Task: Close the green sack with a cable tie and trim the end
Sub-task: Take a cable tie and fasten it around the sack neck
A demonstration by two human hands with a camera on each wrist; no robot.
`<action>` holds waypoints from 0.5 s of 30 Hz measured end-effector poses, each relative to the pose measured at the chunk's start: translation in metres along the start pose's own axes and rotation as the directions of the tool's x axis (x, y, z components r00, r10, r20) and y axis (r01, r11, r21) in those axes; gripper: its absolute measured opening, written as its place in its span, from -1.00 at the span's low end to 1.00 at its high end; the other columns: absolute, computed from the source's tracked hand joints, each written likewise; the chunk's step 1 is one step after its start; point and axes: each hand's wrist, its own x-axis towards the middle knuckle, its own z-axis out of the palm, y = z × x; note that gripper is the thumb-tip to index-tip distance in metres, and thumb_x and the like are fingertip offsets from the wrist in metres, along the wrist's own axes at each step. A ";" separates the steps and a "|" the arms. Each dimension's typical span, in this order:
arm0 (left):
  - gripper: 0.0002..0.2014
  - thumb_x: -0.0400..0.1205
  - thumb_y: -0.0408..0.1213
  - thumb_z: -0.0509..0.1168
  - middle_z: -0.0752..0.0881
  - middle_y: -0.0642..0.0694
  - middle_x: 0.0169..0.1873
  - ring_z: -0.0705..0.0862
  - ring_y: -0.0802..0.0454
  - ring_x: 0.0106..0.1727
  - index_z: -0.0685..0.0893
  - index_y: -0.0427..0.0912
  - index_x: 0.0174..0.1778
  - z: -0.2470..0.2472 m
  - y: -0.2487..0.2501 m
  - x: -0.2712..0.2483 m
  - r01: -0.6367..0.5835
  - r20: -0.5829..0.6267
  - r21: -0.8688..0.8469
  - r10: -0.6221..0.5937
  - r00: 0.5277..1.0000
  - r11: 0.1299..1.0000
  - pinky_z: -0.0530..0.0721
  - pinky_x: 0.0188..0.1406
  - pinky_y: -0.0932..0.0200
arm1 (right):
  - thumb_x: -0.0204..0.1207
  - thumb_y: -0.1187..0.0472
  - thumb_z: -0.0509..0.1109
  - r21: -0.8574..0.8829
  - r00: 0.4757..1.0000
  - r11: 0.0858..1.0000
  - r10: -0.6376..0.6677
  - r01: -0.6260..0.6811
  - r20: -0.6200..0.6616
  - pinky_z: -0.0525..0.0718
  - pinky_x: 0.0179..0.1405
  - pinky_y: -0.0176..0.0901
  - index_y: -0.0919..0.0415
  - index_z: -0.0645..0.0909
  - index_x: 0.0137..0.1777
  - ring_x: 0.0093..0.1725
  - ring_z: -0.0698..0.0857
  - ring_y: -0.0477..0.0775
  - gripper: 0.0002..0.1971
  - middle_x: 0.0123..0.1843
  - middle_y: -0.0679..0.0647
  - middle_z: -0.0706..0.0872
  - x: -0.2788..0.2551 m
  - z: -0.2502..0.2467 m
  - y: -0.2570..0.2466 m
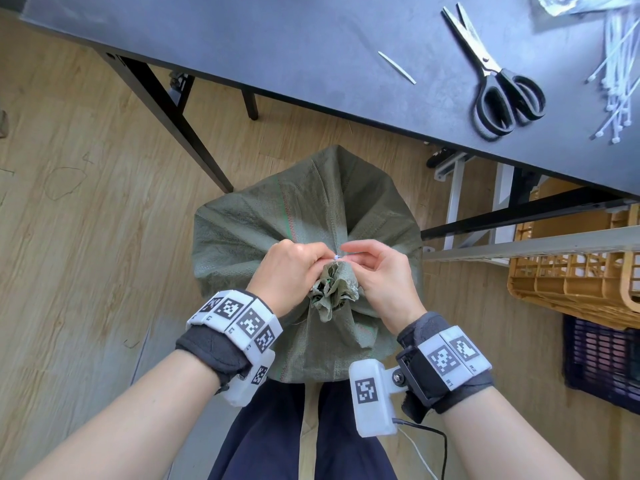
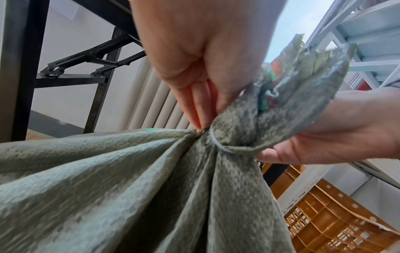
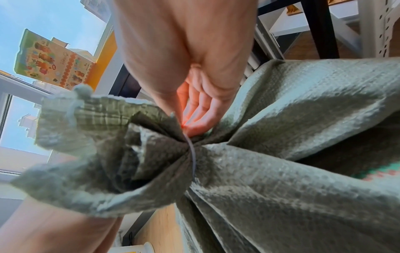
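Note:
The green woven sack (image 1: 242, 230) stands on the floor between my legs, its neck gathered into a ruffled top (image 1: 334, 289). A white cable tie (image 1: 336, 258) circles the neck; its loop shows as the cable tie (image 2: 218, 145) in the left wrist view and the cable tie (image 3: 192, 154) in the right wrist view. My left hand (image 1: 322, 256) has its fingers curled in at the tie on the far side of the neck. My right hand (image 1: 349, 252) pinches the same spot with thumb and forefinger. The tie's tail and lock are hidden by my fingers. Black-handled scissors (image 1: 498, 84) lie on the table.
A dark table (image 1: 277, 46) stands beyond the sack, with a short white strip (image 1: 396, 67) and a bundle of white cable ties (image 1: 616, 81) on it. Its black legs (image 1: 173, 109) stand left of the sack. An orange crate (image 1: 571, 278) and a dark crate (image 1: 602, 362) stand at the right.

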 end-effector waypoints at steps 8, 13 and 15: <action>-0.91 0.52 -0.33 0.42 0.85 -0.06 -0.25 0.69 0.31 -0.21 0.83 -0.16 -0.12 -0.010 -0.008 0.009 0.159 0.107 -0.166 -0.143 0.984 0.973 0.59 -0.15 0.40 | 0.41 0.40 0.51 -0.130 0.992 0.985 -0.110 0.117 0.057 0.69 -0.23 -0.38 0.43 0.73 -0.16 -0.29 0.70 -0.11 -0.93 -0.26 0.20 0.78 0.001 0.000 -0.009; -0.89 0.52 -0.31 0.43 0.85 -0.05 -0.24 0.72 0.39 -0.25 0.82 -0.12 -0.08 -0.010 -0.012 0.013 0.204 0.194 -0.229 -0.161 0.968 0.952 0.64 -0.08 0.37 | 0.47 0.35 0.46 -0.226 0.988 0.964 -0.126 0.143 0.086 0.57 -0.32 -0.47 0.27 0.70 -0.22 -0.36 0.59 -0.18 -0.94 -0.35 0.03 0.69 0.002 0.000 -0.009; -0.89 0.53 -0.30 0.42 0.85 -0.06 -0.22 0.77 0.21 -0.20 0.81 -0.11 -0.08 -0.010 -0.014 0.015 0.246 0.236 -0.285 -0.181 0.955 0.927 0.66 -0.01 0.24 | 0.48 0.34 0.45 -0.244 0.987 0.958 -0.136 0.153 0.085 0.54 -0.32 -0.48 0.25 0.69 -0.23 -0.37 0.56 -0.19 -0.93 -0.35 0.02 0.68 0.002 0.000 -0.008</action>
